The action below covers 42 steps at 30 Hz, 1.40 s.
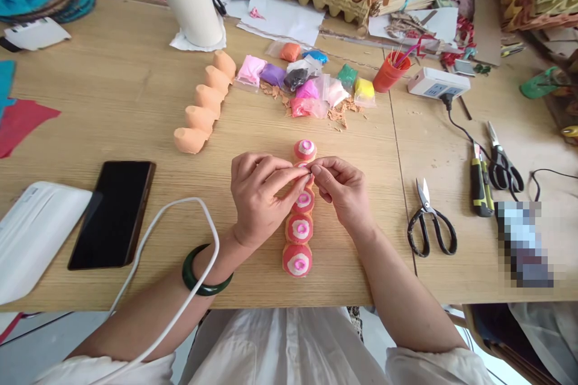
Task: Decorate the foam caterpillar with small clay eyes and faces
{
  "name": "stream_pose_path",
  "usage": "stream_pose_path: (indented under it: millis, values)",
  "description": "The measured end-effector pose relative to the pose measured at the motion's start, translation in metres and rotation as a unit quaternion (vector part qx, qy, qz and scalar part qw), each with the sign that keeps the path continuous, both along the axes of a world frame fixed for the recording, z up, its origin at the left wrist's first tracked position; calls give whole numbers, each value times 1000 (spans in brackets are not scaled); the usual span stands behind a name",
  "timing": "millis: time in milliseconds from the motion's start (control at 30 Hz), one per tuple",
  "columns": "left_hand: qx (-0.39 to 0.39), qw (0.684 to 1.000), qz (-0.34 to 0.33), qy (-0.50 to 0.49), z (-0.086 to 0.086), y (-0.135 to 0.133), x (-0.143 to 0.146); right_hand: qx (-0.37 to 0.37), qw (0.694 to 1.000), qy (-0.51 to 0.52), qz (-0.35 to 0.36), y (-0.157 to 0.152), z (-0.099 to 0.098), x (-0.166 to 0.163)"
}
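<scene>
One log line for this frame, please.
left hand: fingertips pinched at clay row | right hand: pinched at same spot | scissors: on table, right, untouched | phone: left

Five swirled clay discs run in a line from six o'clock to twelve, one of them mostly covered by fingertips. Two hands meet over that one: the left hand and the right hand. Five orange clay stumps sit at ten o'clock. At twelve lie eleven clay packets, as far as the overlapping heap allows a count. Two pairs of scissors and one yellow-handled knife lie at three, one phone at nine.
</scene>
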<state>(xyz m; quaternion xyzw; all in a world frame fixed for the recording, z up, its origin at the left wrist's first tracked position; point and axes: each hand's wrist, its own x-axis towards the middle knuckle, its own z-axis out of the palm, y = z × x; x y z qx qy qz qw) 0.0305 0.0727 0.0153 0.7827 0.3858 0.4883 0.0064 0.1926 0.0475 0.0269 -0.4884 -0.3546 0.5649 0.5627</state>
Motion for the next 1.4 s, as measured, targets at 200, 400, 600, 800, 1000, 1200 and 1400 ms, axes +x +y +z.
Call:
stream_pose_path:
  millis: [200, 400, 600, 800, 1000, 1200, 1400]
  values:
    - [-11, 1000, 11, -1, 1, 0, 0, -10, 1000, -4, 8, 0, 3, 1]
    - [-41, 998, 33, -16, 4, -1, 1, -38, 999, 6, 6, 0, 4, 0]
    - [-44, 999, 29, -4, 3, -2, 1, -32, 999, 12, 7, -1, 5, -2]
    - [-35, 999, 26, 8, 2, -2, 0, -30, 999, 11, 8, 1, 4, -1]
    - [-47, 998, 29, -4, 2, -2, 1, -36, 999, -2, 15, 1, 4, -1]
    - [-49, 998, -4, -32, 3, 1, -1, -48, 999, -8, 20, 1, 5, 1]
    - [-48, 997, -55, -23, 4, 5, -2, -36, 999, 0, 39, 2, 7, 1]
